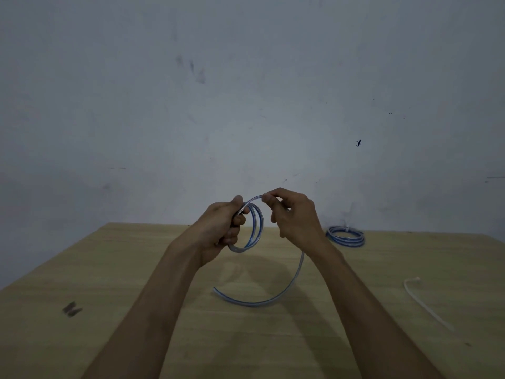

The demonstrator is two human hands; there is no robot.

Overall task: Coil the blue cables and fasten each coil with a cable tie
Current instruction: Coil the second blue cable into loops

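A pale wooden table (109, 269) spreads beneath the left hand (218, 231) and the right hand (295, 214); a dark smudge (72, 309) marks it, well left of the left hand; a grey wall (273, 64) rises behind both, with dark scuffs (196, 71) high above them; a black speck (359, 143) sits up and right of the right hand.

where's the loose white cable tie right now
In the head view, the thin white plastic cable tie lies flat on the light wooden table at the right, outside the right forearm and nearer the camera than the separate blue cable coil.
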